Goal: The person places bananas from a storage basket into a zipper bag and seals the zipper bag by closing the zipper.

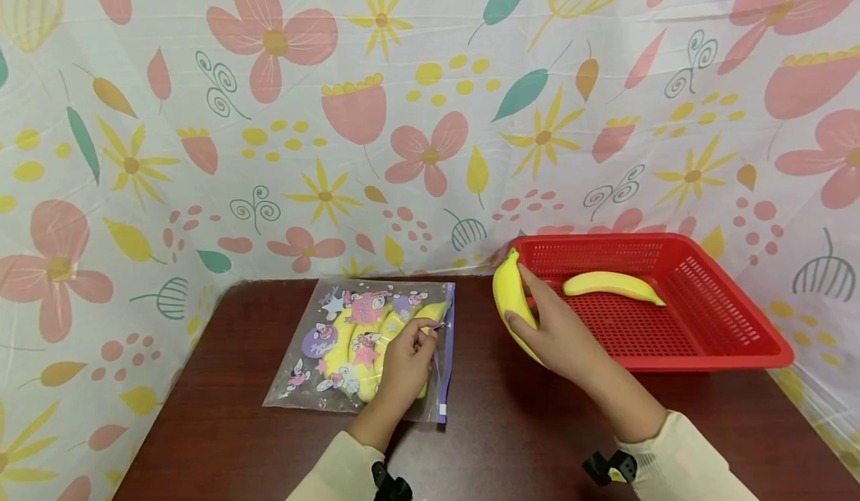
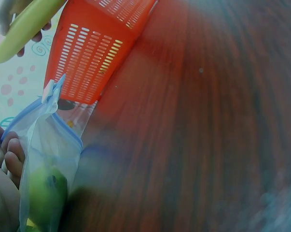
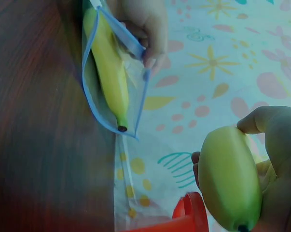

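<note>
My left hand (image 1: 408,359) pinches the upper edge of a clear zip bag (image 1: 285,381) near its purple zip strip. The bag lies on the table with several bananas inside, and cartoon prints cover its front. In the right wrist view the bag's mouth gapes, and a banana (image 3: 109,72) shows within it. My right hand (image 1: 561,329) grips another banana (image 1: 509,292), held up between the bag and the red basket (image 1: 725,359). One more banana (image 1: 614,285) lies in the basket.
The basket stands at the right of the dark wooden table (image 1: 222,441), close to the back edge. A flower-patterned cloth (image 1: 430,210) hangs behind the table and down both sides. Each wrist carries a small black camera (image 1: 611,469).
</note>
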{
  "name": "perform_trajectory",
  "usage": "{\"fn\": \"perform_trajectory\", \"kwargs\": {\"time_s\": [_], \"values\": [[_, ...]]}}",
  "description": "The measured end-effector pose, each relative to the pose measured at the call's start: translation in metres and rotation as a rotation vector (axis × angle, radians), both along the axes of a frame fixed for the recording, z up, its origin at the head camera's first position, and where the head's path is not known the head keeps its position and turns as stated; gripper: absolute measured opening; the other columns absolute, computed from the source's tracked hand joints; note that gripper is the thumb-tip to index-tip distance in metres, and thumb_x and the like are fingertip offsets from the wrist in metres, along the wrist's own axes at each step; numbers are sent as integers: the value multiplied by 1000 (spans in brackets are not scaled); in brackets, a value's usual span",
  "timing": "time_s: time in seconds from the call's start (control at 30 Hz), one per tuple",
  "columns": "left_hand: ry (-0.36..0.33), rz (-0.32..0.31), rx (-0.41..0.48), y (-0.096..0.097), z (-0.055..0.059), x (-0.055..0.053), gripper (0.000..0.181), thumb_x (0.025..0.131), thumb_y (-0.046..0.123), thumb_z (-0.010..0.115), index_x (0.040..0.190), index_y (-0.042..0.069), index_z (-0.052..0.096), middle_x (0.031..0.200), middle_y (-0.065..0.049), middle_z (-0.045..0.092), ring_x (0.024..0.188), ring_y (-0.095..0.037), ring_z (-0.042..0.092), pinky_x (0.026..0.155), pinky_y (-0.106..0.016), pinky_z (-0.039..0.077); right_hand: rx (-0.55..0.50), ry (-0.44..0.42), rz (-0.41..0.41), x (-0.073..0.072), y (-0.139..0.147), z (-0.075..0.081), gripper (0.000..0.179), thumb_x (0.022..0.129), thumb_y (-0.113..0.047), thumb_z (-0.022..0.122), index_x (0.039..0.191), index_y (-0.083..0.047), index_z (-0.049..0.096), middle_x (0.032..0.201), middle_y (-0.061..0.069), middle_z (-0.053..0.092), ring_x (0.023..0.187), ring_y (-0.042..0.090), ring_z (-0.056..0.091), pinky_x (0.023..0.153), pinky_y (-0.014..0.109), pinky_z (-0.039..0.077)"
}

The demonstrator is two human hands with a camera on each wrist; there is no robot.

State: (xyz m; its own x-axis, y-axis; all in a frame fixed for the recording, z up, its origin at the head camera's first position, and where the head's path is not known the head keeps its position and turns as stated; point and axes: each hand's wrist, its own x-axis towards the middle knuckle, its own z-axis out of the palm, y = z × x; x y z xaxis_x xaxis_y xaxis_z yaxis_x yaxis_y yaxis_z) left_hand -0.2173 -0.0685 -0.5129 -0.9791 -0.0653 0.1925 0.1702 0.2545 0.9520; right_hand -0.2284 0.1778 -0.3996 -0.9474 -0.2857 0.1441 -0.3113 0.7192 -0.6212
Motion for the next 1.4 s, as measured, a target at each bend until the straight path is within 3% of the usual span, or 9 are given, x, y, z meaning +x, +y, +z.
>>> {"fn": "perform_trajectory", "kwargs": {"time_s": [0.17, 0.6, 0.97, 1.07, 1.4], "values": [[-9, -1, -6, 0, 1, 0, 20, 100, 18, 60, 116, 12, 69, 64, 1, 55, 49, -5, 52, 47, -23, 44, -16, -4, 7, 3, -6, -3, 85, 96, -32, 67, 163, -16, 18, 148, 14, 48, 123, 30, 53, 102, 53, 52], [-16, 8, 1, 1, 2, 0, 17, 99, 17, 61, 114, 12, 70, 65, -6, 56, 49, -6, 52, 47, -22, 43, -51, -15, 15, 7, -18, -14, 84, 93, -34, 71, 160, -12, 25, 130, 11, 60, 98, 21, 63, 84, 37, 58], [-18, 1, 8, 0, 2, 0, 19, 100, 18, 60, 116, 12, 69, 64, 1, 54, 49, -5, 51, 47, -22, 44, -76, -17, 22, 9, -31, -22, 84, 92, -32, 73, 159, -9, 27, 131, 11, 61, 98, 19, 64, 85, 39, 57], [-14, 3, -1, 0, 2, 0, 20, 100, 17, 60, 116, 12, 69, 64, 2, 54, 50, -5, 51, 47, -23, 44, -63, -18, 9, 11, -35, -25, 84, 92, -31, 73, 159, -9, 27, 133, 11, 60, 100, 20, 65, 87, 40, 57], [-13, -1, -2, 0, 3, 0, 21, 100, 16, 59, 118, 11, 69, 63, 0, 53, 48, -6, 50, 46, -23, 43, -77, -97, -8, 11, -45, -34, 83, 94, -26, 69, 161, -9, 23, 149, 16, 48, 131, 30, 54, 105, 50, 51]]}}
